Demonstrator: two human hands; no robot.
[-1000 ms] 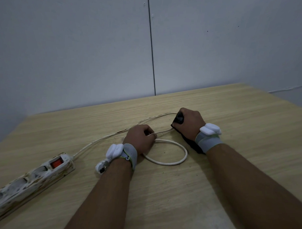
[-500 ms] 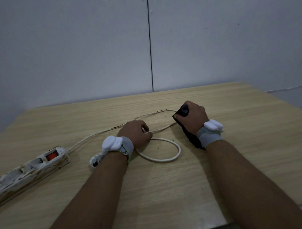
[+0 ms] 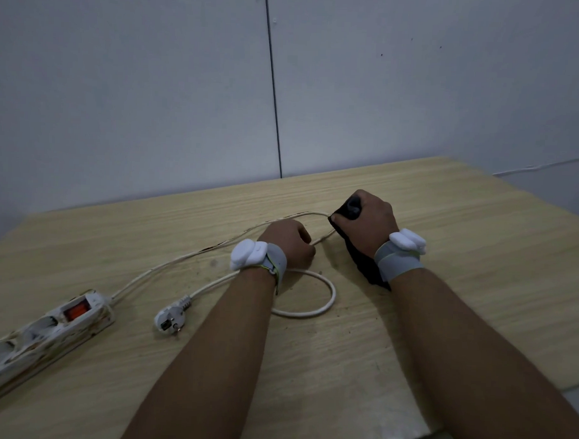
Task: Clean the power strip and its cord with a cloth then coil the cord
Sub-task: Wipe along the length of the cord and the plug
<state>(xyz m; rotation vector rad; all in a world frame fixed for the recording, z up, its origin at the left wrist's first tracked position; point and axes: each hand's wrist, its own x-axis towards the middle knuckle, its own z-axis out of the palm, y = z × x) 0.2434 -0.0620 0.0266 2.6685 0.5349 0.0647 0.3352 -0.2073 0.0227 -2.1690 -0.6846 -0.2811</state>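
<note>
At the table's (image 3: 442, 323) left edge I see the power strip (image 3: 48, 332), then its plug (image 3: 169, 320). My left hand (image 3: 289, 240) pinches the cord (image 3: 311, 313) mid-table; my right hand (image 3: 368, 222) clenches the cloth (image 3: 359, 261) around it.

cord (image 3: 324, 306) loop between forearms, plug (image 3: 169, 319) leftward

One head-worn wide-angle view — looking forward and down, close over the table (image 3: 443, 290), wall (image 3: 122, 82) behind.
</note>
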